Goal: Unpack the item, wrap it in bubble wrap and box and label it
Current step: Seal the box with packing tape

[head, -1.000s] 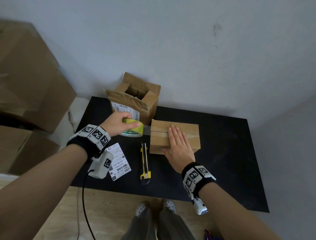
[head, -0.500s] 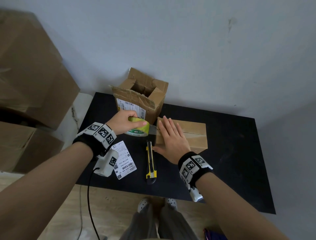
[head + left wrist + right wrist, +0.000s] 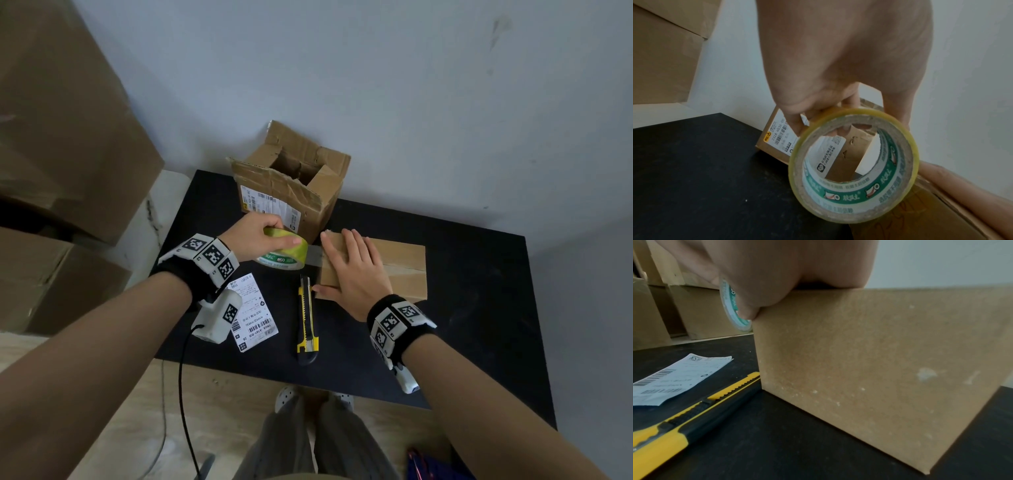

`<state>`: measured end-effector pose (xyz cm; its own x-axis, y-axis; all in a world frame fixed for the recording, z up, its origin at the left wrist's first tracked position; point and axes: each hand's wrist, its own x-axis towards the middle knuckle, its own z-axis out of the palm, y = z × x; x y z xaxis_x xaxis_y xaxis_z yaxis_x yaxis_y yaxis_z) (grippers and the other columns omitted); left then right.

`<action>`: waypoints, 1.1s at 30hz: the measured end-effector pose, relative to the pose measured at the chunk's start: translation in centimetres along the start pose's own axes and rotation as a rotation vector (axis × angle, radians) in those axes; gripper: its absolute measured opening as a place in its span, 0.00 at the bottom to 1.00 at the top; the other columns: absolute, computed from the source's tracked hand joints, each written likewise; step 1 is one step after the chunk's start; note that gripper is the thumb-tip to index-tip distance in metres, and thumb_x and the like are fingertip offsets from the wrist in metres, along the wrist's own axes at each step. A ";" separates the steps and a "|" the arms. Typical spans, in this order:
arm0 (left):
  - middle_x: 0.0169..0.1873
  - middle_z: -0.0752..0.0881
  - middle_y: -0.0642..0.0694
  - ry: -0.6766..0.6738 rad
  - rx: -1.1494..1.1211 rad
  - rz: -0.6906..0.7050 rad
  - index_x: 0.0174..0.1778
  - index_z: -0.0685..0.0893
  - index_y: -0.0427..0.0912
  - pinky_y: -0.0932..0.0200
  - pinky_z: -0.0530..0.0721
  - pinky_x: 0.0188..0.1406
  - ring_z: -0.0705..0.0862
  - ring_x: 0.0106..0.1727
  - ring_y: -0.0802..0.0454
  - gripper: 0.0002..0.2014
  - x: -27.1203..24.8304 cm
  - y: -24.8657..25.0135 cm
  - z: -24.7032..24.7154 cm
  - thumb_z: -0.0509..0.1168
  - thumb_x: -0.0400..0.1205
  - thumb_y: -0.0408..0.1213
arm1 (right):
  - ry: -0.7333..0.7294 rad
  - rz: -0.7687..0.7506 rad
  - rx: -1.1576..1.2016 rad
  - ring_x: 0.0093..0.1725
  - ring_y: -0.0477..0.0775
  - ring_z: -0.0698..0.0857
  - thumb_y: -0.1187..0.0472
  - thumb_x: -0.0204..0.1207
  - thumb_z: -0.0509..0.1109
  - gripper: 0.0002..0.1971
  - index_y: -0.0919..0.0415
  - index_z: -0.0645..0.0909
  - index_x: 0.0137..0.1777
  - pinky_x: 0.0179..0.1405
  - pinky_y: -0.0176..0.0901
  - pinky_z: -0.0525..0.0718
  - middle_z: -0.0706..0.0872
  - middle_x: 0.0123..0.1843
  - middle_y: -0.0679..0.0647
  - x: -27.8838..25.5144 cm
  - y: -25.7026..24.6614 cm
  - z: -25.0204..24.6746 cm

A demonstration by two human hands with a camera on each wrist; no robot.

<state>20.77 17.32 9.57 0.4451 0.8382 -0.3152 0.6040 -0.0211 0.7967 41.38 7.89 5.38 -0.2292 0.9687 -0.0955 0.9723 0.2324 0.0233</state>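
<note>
A closed small cardboard box (image 3: 397,263) (image 3: 869,369) lies on the black table (image 3: 479,291), with clear tape along its top seam. My right hand (image 3: 352,267) lies flat on the box's left end, fingers straight, pressing the tape down. My left hand (image 3: 253,236) (image 3: 838,81) grips a roll of clear tape (image 3: 282,253) (image 3: 853,164) just left of the box. A short strip of tape runs from the roll to the box edge. A shipping label (image 3: 251,310) (image 3: 674,378) lies on the table beneath my left wrist.
A yellow-and-black utility knife (image 3: 306,318) (image 3: 690,415) lies between the label and the box. An opened, torn cardboard box (image 3: 291,192) (image 3: 777,138) stands at the table's back against the wall. Large cardboard cartons (image 3: 61,154) are stacked to the left.
My right hand has slid leftward along the top of the box to its left end. My left hand still holds the tape roll beside the box.
</note>
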 end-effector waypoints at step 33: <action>0.36 0.83 0.44 -0.041 -0.096 -0.190 0.36 0.81 0.41 0.53 0.81 0.46 0.83 0.40 0.49 0.09 -1.9 0.8 2.8 0.67 0.80 0.41 | -0.137 -0.078 0.081 0.85 0.57 0.44 0.49 0.83 0.56 0.33 0.58 0.50 0.83 0.82 0.51 0.44 0.43 0.86 0.58 -0.7 -1.6 -1.5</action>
<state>22.22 14.20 9.37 0.3571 0.7991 -0.4836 0.6146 0.1889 0.7659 39.91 6.97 6.93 -0.3011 0.9259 -0.2283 0.9536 0.2929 -0.0696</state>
